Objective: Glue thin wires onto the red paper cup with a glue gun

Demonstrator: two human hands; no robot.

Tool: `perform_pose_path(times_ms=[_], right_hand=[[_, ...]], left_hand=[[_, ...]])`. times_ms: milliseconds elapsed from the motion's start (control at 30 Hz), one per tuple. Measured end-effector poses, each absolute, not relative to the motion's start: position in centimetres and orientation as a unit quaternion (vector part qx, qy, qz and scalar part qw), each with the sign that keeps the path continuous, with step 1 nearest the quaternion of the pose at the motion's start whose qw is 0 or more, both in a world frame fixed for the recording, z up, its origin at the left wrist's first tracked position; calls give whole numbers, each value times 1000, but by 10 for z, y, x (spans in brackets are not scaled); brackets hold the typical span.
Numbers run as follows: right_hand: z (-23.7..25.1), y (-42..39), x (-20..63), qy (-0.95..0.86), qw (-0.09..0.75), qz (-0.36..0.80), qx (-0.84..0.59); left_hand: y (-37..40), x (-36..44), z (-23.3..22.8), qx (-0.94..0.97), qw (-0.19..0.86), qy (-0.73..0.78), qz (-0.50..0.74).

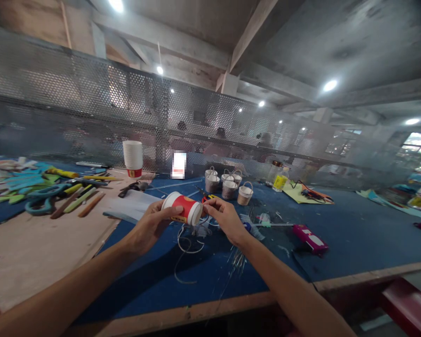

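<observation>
Cup (189, 208) lies sideways in my left hand (152, 225), above the mat (368, 234), fingers curled round it, thumb along its near side; my right hand (229, 219) brings thumb and forefinger close together beside its end, though whether they meet or pinch a strand I cannot tell; work looks partway: several pails (229, 189) with arched handles stand beyond, while this cup shows no such arch; stacked cups (133, 158) stand near the screen (91, 86); widest room lies right, past the purple box (307, 236); wires (238, 260) crowd my right wrist, tools (80, 200) hem the left; table edge (182, 313) runs beneath my forearms.
</observation>
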State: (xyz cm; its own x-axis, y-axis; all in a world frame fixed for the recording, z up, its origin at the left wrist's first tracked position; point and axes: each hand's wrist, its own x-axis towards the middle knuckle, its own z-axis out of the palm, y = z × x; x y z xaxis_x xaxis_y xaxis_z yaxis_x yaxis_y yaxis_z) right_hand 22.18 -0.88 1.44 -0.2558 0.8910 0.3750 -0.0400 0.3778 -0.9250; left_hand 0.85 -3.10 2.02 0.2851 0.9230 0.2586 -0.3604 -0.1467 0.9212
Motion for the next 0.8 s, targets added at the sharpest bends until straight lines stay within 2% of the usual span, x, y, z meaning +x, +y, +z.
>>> perform_pose_path(times_ms=[800], right_hand=[[10, -8, 225, -732, 521, 227, -377]], left_hand=[[-30, 9, 17, 535, 605, 296, 510]])
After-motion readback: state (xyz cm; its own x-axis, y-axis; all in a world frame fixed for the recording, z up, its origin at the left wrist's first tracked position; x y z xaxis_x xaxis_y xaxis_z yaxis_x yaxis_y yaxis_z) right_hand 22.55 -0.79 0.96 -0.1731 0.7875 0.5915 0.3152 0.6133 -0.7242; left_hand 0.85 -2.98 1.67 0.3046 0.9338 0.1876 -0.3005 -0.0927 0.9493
